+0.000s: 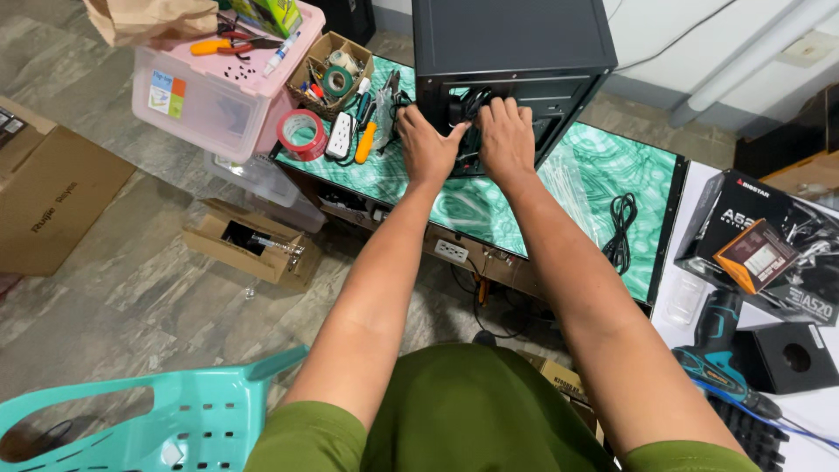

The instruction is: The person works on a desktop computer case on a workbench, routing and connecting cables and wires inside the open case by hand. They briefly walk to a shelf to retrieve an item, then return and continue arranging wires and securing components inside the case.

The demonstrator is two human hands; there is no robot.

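Black metal computer tower case [511, 39] stands upright on the far part of the green marble-patterned table top [489, 205], long axis vertical. Its open side faces near, toward the person; the dark interior with a bundle of black cables [468, 103] shows in the lower half.

Both hands are at that opening, side by side and nearly touching. Left hand [426, 144] is on the left edge of the opening, fingers curled inward toward the cables, thumb pointing right. Right hand [507, 135] lies flat just right of it, fingers together and pointing far into the case, fingertips hidden in the shadow. Cannot tell whether either hand actually grips a cable; neither is fully closed. The case is directly beyond and above both hands, arms stretched out straight to it.

Left of the case on the table: orange-handled screwdriver [365, 142], white power strip [339, 135], red tape roll [302, 134], small cardboard box of odds and ends [330, 74]. Further left, a pink-lidded translucent plastic bin [218, 92]. Right of the case, a coiled black power cord [621, 229] lies on the table. Near right, a teal cordless drill [717, 345] on a white surface. Near left, a teal plastic chair [149, 424].
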